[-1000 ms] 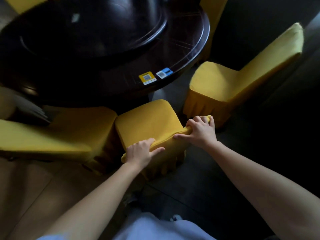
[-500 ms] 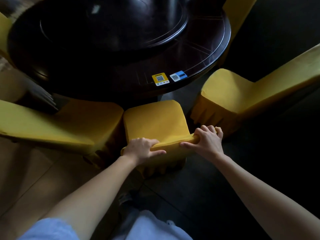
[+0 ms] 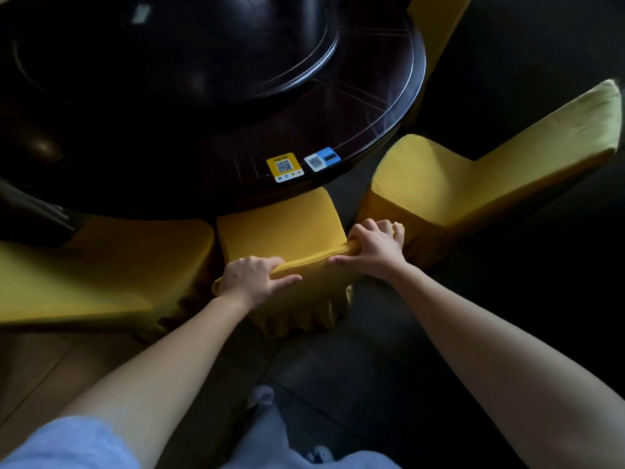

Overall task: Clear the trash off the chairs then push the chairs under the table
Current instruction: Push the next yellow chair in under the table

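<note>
A chair in a yellow cover stands right in front of me, its seat partly under the rim of the dark round table. My left hand grips the left end of its backrest top. My right hand grips the right end of the same backrest. The part of the seat that shows carries no trash.
A second yellow chair sits close on the left, a third stands angled out on the right, and another shows at the far side. Two QR stickers lie on the table edge. A lazy Susan tops the table.
The middle chair has slid forward, so its seat now reaches under the table rim. Both hands kept their grip on the backrest and moved forward with it.
</note>
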The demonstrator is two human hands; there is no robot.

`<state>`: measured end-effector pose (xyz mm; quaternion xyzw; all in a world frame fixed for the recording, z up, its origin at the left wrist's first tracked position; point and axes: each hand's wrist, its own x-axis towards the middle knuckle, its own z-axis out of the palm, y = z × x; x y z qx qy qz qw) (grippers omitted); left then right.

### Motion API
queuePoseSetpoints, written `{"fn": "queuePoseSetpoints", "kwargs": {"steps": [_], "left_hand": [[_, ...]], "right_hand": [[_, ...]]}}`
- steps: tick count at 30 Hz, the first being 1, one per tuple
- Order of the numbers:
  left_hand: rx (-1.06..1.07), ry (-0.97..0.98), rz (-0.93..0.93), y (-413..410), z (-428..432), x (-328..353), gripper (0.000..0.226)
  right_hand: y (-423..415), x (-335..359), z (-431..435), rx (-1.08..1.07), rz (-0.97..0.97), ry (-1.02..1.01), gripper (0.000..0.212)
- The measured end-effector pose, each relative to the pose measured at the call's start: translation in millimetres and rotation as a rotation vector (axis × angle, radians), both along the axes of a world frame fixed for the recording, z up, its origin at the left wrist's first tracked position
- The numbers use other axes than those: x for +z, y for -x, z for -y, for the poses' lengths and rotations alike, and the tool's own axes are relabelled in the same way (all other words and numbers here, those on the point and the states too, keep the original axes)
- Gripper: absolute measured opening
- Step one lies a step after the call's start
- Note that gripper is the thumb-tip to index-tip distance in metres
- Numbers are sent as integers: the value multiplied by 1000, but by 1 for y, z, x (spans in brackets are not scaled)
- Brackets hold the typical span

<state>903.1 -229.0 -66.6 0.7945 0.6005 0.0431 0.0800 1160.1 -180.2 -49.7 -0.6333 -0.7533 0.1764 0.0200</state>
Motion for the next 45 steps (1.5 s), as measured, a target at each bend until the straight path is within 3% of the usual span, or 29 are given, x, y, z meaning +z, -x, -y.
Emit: {"fn": "queuePoseSetpoints", "kwargs": {"steps": [10, 18, 21, 28, 36, 41, 45], "left_hand": [[-20, 57, 53, 19, -52, -2, 87], [74, 618, 79, 13, -80, -1, 97], [94, 746, 91, 8, -88, 1, 91], [30, 620, 110, -1, -87, 1, 63], [-45, 496, 34, -17, -104, 1, 62], [-198, 385, 18, -81, -127, 15, 71], [-322, 254, 114, -153, -139, 33, 73]], "right_hand": [[17, 0, -41, 7, 20, 39, 79], [18, 0, -38, 21, 31, 35, 80], [23, 2, -34, 20, 90, 47, 80], [22, 6, -26, 24, 73, 1, 77], [3, 0, -25, 84, 61, -48, 67], [-39, 4, -22, -69, 43, -136, 60], [-100, 5, -15, -202, 98, -178, 64]]}}
